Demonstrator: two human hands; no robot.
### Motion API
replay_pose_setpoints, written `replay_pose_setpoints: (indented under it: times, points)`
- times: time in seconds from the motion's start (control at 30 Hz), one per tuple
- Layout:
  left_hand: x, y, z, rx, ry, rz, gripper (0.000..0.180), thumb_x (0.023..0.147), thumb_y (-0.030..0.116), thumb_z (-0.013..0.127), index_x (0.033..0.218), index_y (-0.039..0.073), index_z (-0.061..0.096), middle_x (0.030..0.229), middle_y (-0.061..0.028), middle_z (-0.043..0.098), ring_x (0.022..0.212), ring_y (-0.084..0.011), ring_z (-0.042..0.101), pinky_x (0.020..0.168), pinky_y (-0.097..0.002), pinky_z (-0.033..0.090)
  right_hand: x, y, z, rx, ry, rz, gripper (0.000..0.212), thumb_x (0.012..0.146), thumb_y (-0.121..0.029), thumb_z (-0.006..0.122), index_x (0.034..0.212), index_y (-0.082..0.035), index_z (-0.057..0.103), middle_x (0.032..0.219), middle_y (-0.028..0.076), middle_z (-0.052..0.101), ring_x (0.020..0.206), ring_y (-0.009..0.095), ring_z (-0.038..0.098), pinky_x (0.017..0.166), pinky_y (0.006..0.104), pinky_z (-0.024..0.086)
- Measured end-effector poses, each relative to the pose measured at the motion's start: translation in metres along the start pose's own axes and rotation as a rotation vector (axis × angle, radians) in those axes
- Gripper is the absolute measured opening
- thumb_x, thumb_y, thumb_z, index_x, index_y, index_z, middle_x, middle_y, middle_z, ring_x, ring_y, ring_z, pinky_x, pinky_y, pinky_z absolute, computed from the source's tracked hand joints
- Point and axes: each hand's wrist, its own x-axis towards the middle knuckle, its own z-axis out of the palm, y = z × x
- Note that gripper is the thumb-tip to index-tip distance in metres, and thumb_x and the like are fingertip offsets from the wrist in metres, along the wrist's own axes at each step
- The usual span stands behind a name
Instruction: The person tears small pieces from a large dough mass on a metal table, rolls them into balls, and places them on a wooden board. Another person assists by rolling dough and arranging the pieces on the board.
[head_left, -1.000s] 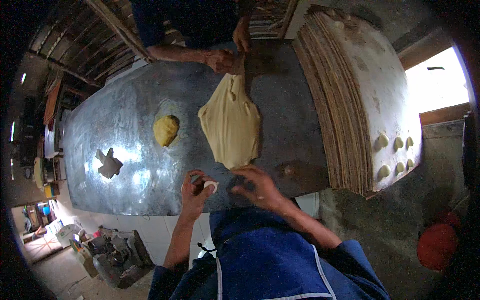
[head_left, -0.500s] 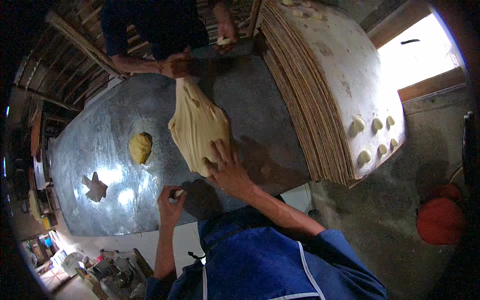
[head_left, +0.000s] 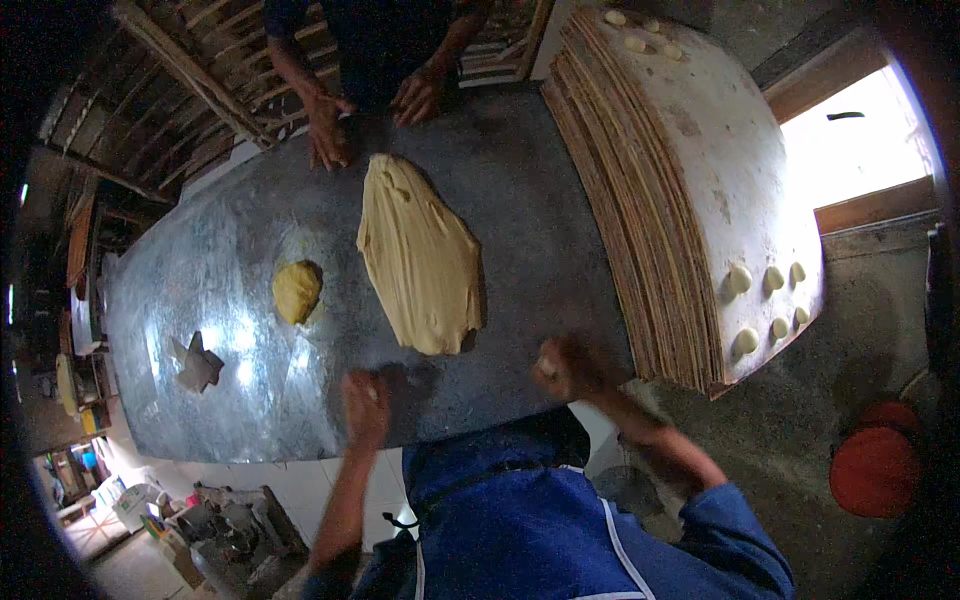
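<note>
Dough sheet (head_left: 420,255), long axis near-to-far

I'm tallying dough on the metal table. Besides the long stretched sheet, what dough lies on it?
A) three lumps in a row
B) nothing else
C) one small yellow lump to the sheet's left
C: a single small yellow lump sits alone left of the stretched sheet on the metal table.
</note>
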Motion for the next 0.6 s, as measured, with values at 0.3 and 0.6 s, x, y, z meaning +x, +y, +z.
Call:
replay_pose_setpoints:
  times: [0.3,0.6]
  points:
    - [-0.037,-0.038,0.008,0.236,-0.046,0.066,0.022,0.097,0.008,0.059,0.108,-0.009,0.053,0.1,-0.0256,0.058,0.094,-0.044,0.057,0.09,-0.0539,0.044,0.017,-0.026,-0.001,-0.341,0.078,-0.096,0.026,0.085,-0.011,0.071,0.091,-0.002,0.048,0.064,0.011,0.046,0.062,0.03,0.05,0.063,0.0442,0.043]
    - [-0.046,0.022,-0.007,0.032,0.134,-0.078,0.015,0.098,0.006,0.053,0.107,-0.005,0.05,0.107,-0.0247,0.052,0.101,-0.0411,0.054,0.091,-0.0502,0.043,0.011,-0.033,0.014,0.035,0.336,0.047,0.027,0.086,-0.006,0.069,0.096,-0.001,0.044,0.066,0.013,0.049,0.061,0.029,0.053,0.057,0.0434,0.045]
